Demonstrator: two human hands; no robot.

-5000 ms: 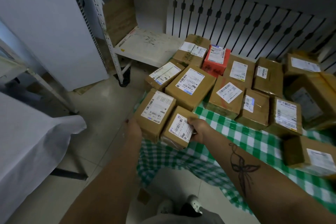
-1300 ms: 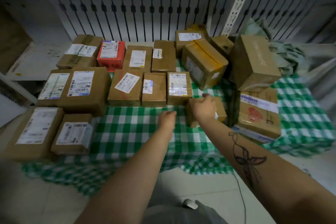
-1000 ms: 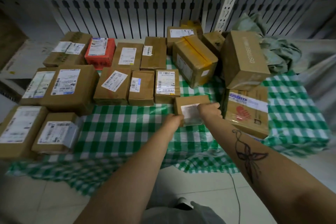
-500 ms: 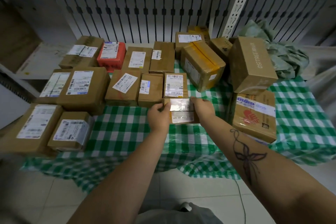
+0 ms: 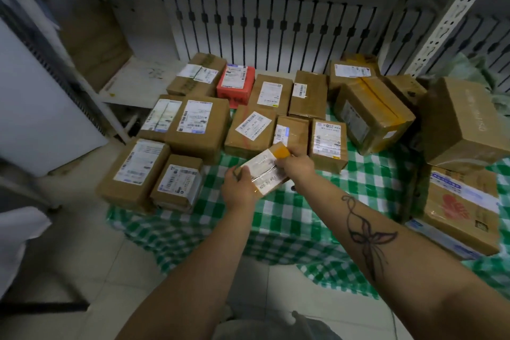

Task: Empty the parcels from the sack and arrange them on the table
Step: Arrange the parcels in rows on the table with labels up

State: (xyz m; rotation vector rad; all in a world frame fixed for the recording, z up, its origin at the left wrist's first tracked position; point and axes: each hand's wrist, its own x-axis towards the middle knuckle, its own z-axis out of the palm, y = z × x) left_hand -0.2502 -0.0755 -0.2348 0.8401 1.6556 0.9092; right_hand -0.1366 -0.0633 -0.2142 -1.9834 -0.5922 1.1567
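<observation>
most of the job looks done: many parcels lie label-up in tidy rows on the left of the surface. one small parcel is held tilted just above the cloth, in front of the rows. the left grip curls round its near end and the right grip pinches its far end. left to do, i judge: set it down, then sort the bigger boxes heaped at the right. whether the green sack behind them is empty i cannot tell.

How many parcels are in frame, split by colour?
brown cardboard parcels lying on the checked cloth: 15
brown parcel gripped by left hand and right hand: 1
red parcel: 1
Total: 17
A taped box, half hidden at the back, may add one more brown.
</observation>
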